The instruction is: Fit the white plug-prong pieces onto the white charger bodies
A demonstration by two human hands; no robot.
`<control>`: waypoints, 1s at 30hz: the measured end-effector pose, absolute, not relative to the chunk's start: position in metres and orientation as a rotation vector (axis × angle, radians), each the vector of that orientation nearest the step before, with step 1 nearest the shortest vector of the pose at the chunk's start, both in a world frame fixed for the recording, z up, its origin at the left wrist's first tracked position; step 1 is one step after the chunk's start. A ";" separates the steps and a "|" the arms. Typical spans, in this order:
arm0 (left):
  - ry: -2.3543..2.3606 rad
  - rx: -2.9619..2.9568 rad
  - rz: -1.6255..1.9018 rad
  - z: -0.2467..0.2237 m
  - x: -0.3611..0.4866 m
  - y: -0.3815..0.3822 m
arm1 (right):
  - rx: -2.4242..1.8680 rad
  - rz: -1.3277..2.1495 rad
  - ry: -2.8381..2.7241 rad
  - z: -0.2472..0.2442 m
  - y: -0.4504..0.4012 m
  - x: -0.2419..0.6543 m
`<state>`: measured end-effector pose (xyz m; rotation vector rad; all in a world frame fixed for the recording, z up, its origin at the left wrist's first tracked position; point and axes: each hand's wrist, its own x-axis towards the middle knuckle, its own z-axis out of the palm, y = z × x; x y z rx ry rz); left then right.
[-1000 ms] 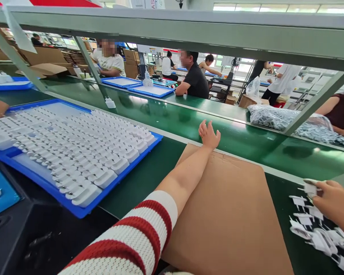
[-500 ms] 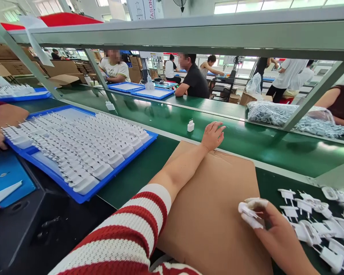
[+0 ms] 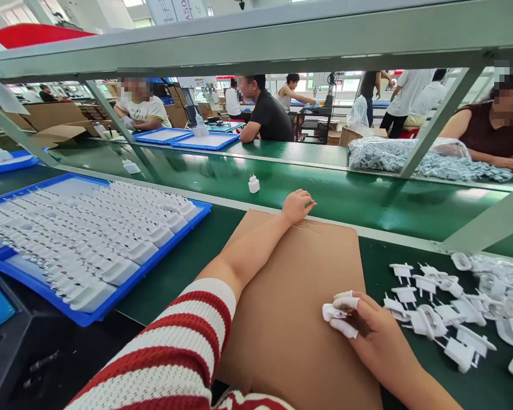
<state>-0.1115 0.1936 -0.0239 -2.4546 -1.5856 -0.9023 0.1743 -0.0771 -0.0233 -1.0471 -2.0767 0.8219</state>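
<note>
My left hand (image 3: 298, 206) reaches to the far edge of a brown cardboard sheet (image 3: 299, 296). Its fingers stretch loosely forward over the green belt's near rail, with nothing in them. Left of those fingers a white charger (image 3: 253, 184) stands on the belt, pins up, apart from the hand. Above the cardboard, my right hand (image 3: 363, 324) pinches a small white plug piece (image 3: 334, 312) with metal pins between thumb and fingers. White covers sit on those fingertips. Several loose white plug pieces (image 3: 461, 353) lie to the right of this hand.
A blue tray (image 3: 154, 263) with rows of white chargers lies at the left. Farther along the green belt (image 3: 325, 193) is another white charger (image 3: 130, 166). A metal shelf (image 3: 256, 51) crosses overhead. Across the belt are several people and a bag of grey parts (image 3: 380, 154).
The view has turned right. My left hand's fingers have lowered and come closer together. Both belt chargers have slid slightly left. My right hand still pinches the plug piece.
</note>
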 end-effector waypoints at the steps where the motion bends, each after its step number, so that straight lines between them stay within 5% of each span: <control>1: -1.611 -2.467 -0.886 -0.024 -0.112 0.193 | -1.046 0.842 -2.092 -0.022 -0.076 0.174; 30: -1.762 -2.554 -0.801 -0.032 -0.117 0.197 | -1.115 0.908 -2.214 -0.011 -0.074 0.172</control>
